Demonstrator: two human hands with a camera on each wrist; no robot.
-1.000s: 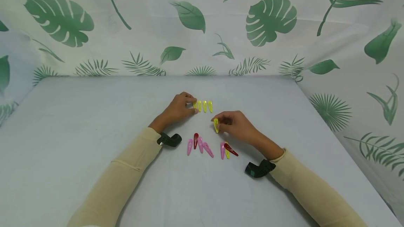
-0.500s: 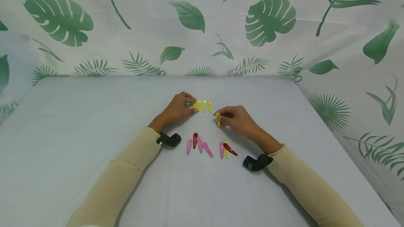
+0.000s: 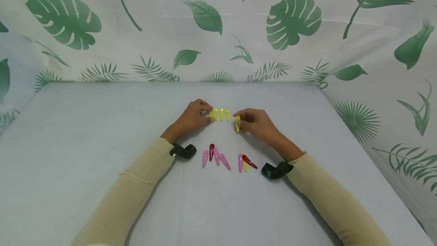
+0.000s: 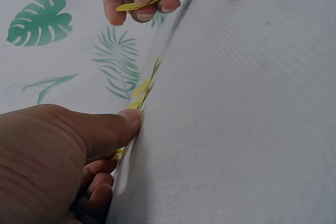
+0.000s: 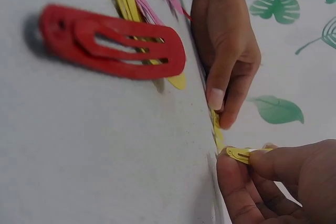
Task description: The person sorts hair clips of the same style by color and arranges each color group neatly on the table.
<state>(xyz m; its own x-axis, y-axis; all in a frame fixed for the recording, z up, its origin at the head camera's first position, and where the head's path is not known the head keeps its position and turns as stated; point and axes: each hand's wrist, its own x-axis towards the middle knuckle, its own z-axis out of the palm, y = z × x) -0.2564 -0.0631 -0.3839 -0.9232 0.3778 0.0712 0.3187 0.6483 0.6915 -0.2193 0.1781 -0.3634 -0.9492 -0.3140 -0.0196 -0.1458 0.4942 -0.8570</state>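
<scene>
Several yellow snap hair clips (image 3: pixel 221 115) lie side by side in a row on the white table. At the row's left end, my left hand (image 3: pixel 193 116) pinches the leftmost yellow hair clip (image 3: pixel 210 113) between thumb and fingers, partly covering it. Just right of the row, my right hand (image 3: pixel 257 124) holds another yellow hair clip (image 3: pixel 237 123) upright between thumb and fingers. The right wrist view shows this yellow clip (image 5: pixel 239 154) close up, its slotted end sticking out past the thumb.
Nearer the body lie pink hair clips (image 3: pixel 205 159) around a red one (image 3: pixel 211 152). To their right, a red clip (image 3: pixel 250 161) lies across a yellow clip (image 3: pixel 245 167), beside a pink one (image 3: pixel 240 163). A leaf-print cloth (image 3: pixel 218 56) hangs behind the table (image 3: pixel 102 124).
My right hand has moved away from the body and slightly right, carrying its yellow hair clip up beside the row. The left hand has stayed in place.
</scene>
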